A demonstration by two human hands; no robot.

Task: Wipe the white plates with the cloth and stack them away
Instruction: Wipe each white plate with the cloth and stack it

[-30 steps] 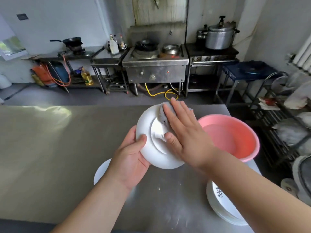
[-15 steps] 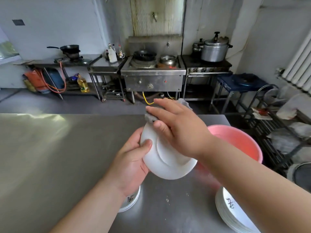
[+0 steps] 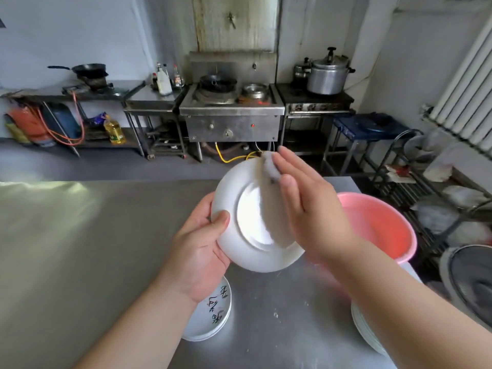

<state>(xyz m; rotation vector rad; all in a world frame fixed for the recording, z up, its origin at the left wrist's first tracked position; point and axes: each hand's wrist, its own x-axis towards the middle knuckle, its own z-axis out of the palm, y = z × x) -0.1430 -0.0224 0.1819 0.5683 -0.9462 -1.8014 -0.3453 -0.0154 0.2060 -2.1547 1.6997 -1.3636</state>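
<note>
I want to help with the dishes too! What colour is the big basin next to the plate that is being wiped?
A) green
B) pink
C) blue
B: the basin just to the right of the held plate is pink.

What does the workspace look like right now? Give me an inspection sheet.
Surface: steel table, shiny, light patch at left.
Job's things: white plate held tilted, underside toward camera; cloth on its upper rim; marked plate stack front centre; second plate stack at right.
Clutter: pink basin at right edge.
Hands: left hand grips the plate's rim; right hand presses the cloth, fingers straight.
Cables: yellow hose under stove; orange hose far left.
Surroundings: stove, pressure cooker, radiator.
</note>
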